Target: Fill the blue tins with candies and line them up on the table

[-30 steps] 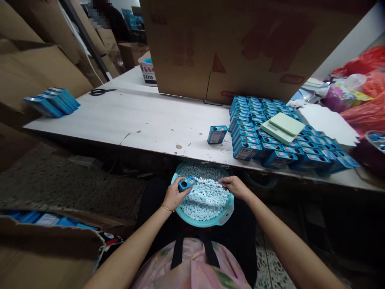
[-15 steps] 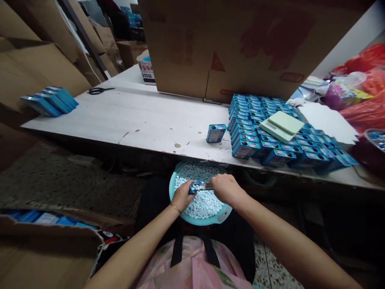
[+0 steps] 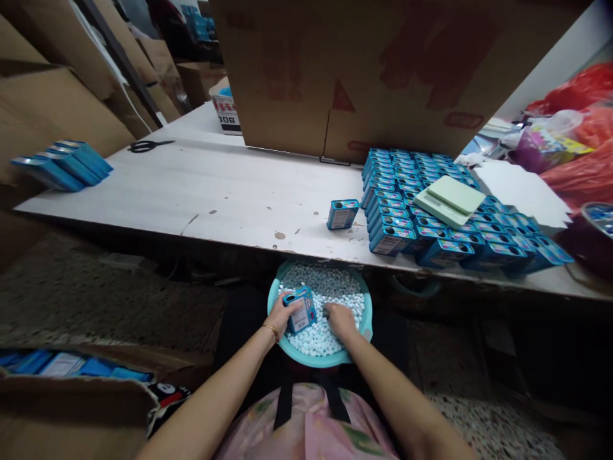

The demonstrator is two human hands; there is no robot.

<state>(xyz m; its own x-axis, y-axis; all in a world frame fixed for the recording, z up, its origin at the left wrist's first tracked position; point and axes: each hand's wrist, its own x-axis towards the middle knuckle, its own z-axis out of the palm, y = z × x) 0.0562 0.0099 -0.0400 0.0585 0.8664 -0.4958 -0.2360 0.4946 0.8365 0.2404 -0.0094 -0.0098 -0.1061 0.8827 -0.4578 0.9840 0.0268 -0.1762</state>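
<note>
Apart over the teal basin (image 3: 368,306), my left hand (image 3: 279,317) gripped a blue tin (image 3: 301,310), its label too small to read; my right hand (image 3: 341,321) dipped among white pellets (image 3: 316,340).

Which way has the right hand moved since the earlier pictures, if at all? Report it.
Yes. Against the lone tabletop box, the right hand has shifted left and toward the body.

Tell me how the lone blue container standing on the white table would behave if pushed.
The lone blue container is probably stiff, since its sides look flat and its edges straight. It stands upright on a narrow base, so a push high on its broad face might tip it. Its flat base makes rolling unlikely.
</note>
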